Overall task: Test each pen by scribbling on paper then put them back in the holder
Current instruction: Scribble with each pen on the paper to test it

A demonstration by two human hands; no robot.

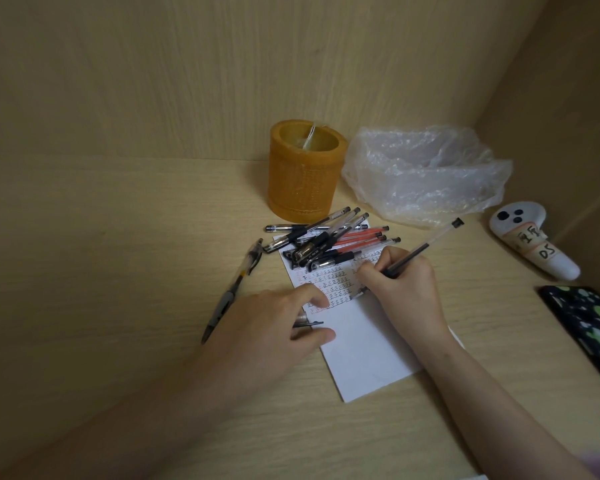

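**Pen tip on the paper, cap in the other hand**

A pale wooden desk [118,258] fills the view. At the far side a crumpled clear plastic bag [426,174] lies right of the orange cylindrical holder [305,171]. A white sheet of paper [364,355] sits in the middle, its far half covered in rows of small marks. The right hand [402,292] grips a black pen [421,249], fingers curled round the barrel, tip touching the paper. The left hand [274,327] rests on the sheet's left edge, fingers pinching a pen cap [307,323]. A pile of pens [329,240] lies on the paper's far end, just before the holder. One grey pen [232,289] lies alone, left of the sheet.
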